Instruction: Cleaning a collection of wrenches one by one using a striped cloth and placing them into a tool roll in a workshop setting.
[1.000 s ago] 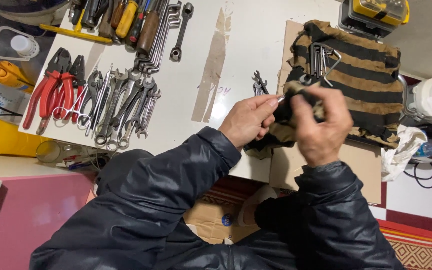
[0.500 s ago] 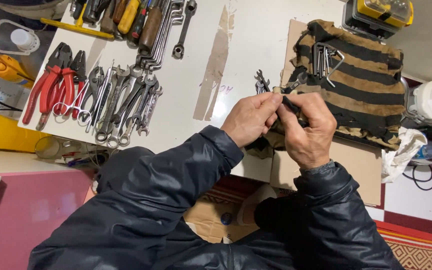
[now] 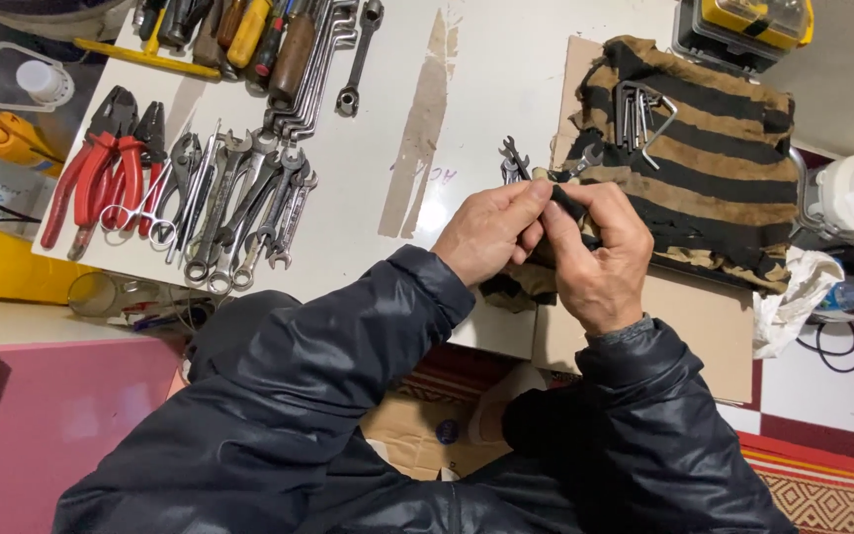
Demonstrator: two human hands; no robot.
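Across a white table (image 3: 506, 89) with a worn brown streak (image 3: 417, 129) down its middle, hand tools lie in loose rows; the floor at right is red-and-white checked tile (image 3: 842, 396), with a patterned red rug (image 3: 822, 485) at the corner, and a pink surface (image 3: 42, 415) shows at lower left. A flat sheet of brown cardboard (image 3: 684, 316) lies on the table's right part, and on it a rumpled cloth (image 3: 714, 188) in tan and black stripes, soft and frayed; a bunch of bent steel hex keys (image 3: 640, 109) rests on the cloth. At left sit red-handled pliers (image 3: 86, 178), smooth and glossy, beside a fan of dull grey spanners (image 3: 244, 203); screwdrivers with yellow and wooden handles (image 3: 249, 35) lie along the top edge, and a yellow-and-black case (image 3: 753, 25) sits at upper right. Near the table's front edge the left hand (image 3: 486, 232) and right hand (image 3: 595, 252) meet, both in padded black sleeves; each grip is closed, thumbs and fingertips pinching a small dark object (image 3: 567, 201) together between them, just in front of the cloth's near edge; what the object is cannot be told. Small metal spanners (image 3: 514, 158) lie just beyond the knuckles.
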